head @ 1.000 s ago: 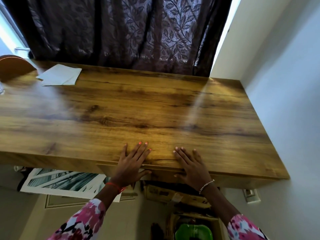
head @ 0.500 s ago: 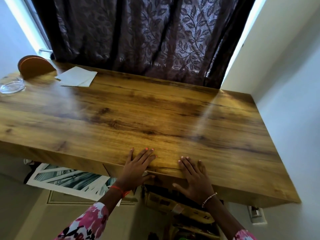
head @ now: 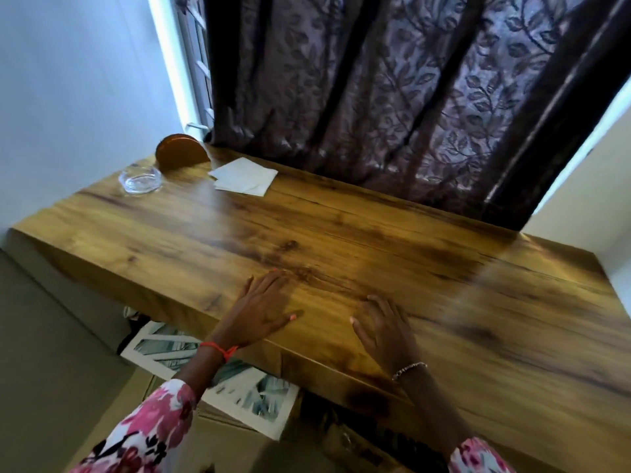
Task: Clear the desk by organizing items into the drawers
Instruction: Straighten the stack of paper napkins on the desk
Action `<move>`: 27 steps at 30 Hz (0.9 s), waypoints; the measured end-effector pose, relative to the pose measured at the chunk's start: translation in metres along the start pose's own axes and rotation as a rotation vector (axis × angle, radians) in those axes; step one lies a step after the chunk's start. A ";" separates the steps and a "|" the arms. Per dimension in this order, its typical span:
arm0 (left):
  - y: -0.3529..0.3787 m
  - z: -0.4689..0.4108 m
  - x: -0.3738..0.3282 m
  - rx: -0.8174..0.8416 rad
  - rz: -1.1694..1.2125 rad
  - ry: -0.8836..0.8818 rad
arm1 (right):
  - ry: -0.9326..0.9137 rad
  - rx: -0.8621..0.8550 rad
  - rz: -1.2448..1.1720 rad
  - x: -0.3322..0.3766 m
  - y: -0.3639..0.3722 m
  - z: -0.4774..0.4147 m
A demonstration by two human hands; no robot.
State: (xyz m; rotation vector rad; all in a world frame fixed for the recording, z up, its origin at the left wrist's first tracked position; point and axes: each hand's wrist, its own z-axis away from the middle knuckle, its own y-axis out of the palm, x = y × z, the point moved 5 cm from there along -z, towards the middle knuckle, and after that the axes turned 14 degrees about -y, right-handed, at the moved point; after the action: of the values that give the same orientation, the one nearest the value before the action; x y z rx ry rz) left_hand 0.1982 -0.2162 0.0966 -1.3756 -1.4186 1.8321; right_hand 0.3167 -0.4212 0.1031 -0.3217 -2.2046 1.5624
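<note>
Desk [head: 341, 227] | left hand [head: 263, 308] and right hand [head: 386, 331] — hands flat on top, fingers spread | papers [head: 244, 180] at back-left

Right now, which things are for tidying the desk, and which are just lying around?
For the job: white papers, glass dish, round brown holder, desk drawer.
Just lying about: curtain, leaf picture.

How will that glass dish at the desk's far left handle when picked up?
The glass dish looks thick-walled, so probably heavy for its size and breakable if dropped. Its smooth, shiny surface may be slippery. Low and wide, it should slide rather than tip.
</note>
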 end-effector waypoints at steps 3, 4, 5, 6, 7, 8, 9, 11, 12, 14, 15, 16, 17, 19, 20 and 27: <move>-0.029 -0.010 0.044 0.004 -0.066 -0.025 | 0.019 0.032 -0.035 0.028 0.020 -0.045; -0.038 -0.015 0.062 0.023 -0.076 -0.032 | 0.031 0.031 -0.045 0.040 0.028 -0.060; -0.045 -0.018 0.079 0.043 -0.086 -0.043 | 0.037 0.022 -0.051 0.051 0.035 -0.073; -0.051 -0.023 0.097 0.046 -0.093 -0.055 | 0.038 0.014 -0.057 0.063 0.042 -0.087; -0.058 -0.029 0.115 0.034 -0.098 -0.065 | 0.035 0.010 -0.069 0.075 0.049 -0.099; -0.062 -0.033 0.129 0.026 -0.105 -0.073 | 0.028 0.013 -0.077 0.086 0.055 -0.110; -0.068 -0.038 0.146 0.028 -0.110 -0.083 | 0.028 0.014 -0.085 0.097 0.062 -0.122; -0.077 -0.046 0.175 0.049 -0.125 -0.096 | 0.056 0.008 -0.097 0.115 0.074 -0.142; -0.082 -0.050 0.188 0.057 -0.137 -0.095 | 0.072 0.002 -0.105 0.123 0.079 -0.151; -0.092 -0.058 0.209 0.060 -0.156 -0.098 | 0.081 0.013 -0.124 0.138 0.089 -0.168; -0.097 -0.061 0.219 0.054 -0.149 -0.104 | 0.085 0.026 -0.134 0.144 0.095 -0.176; -0.101 -0.064 0.229 0.048 -0.133 -0.112 | 0.090 0.044 -0.135 0.150 0.101 -0.185; -0.103 -0.067 0.238 0.045 -0.116 -0.118 | 0.095 0.064 -0.133 0.155 0.106 -0.193; -0.106 -0.075 0.252 0.056 -0.098 -0.123 | 0.104 0.108 -0.126 0.161 0.116 -0.208; -0.106 -0.080 0.258 0.065 -0.095 -0.126 | 0.110 0.125 -0.130 0.162 0.120 -0.215; -0.100 -0.132 0.287 0.151 -0.035 -0.151 | 0.218 0.122 -0.177 0.148 0.132 -0.275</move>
State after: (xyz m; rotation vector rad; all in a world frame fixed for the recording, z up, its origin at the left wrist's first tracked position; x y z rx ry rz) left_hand 0.1772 0.1128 0.0660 -1.1527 -1.3365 2.0115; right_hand 0.3055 -0.0827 0.0865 -0.2399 -1.9086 1.4829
